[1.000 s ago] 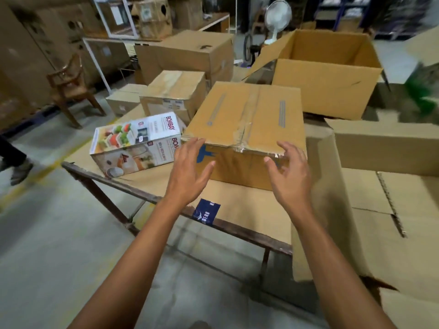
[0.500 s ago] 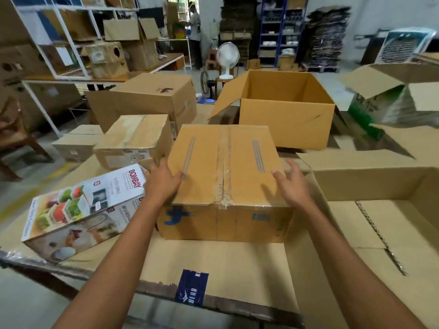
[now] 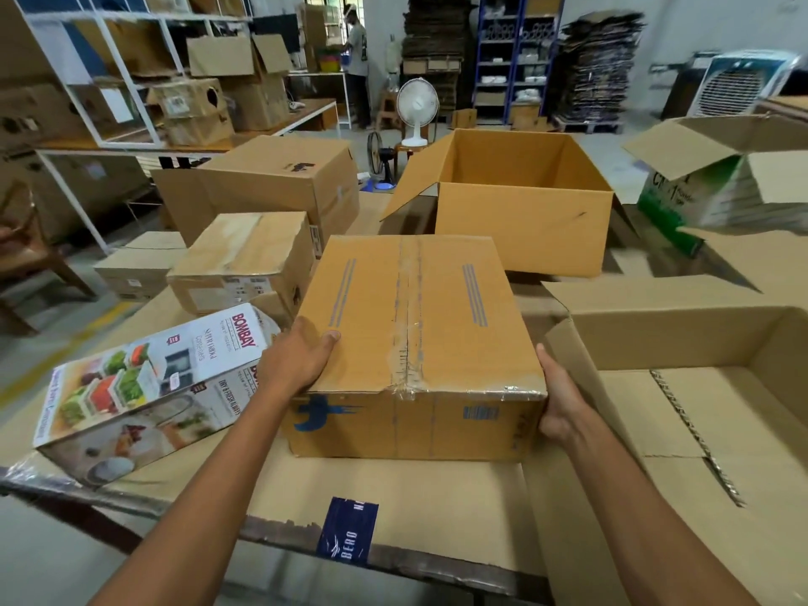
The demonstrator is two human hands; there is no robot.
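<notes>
A sealed brown cardboard box [image 3: 415, 325] with clear tape down its top seam and a blue logo on its front sits on the cardboard-covered table [image 3: 393, 509]. My left hand [image 3: 297, 356] grips its left top edge, thumb lying on the lid. My right hand [image 3: 557, 400] clasps its right side near the front corner, fingers hidden behind the box wall.
A printed Bombay container carton [image 3: 144, 387] lies at the left. Behind it stand a small taped box [image 3: 245, 260] and a larger one [image 3: 280, 185]. An open empty carton [image 3: 520, 203] is behind, another open carton [image 3: 699, 387] at the right. A person [image 3: 356, 59] stands far back.
My hands went from reaching in the air to holding the box by its two sides. The box now sits nearer to me, and my view has risen toward the room.
</notes>
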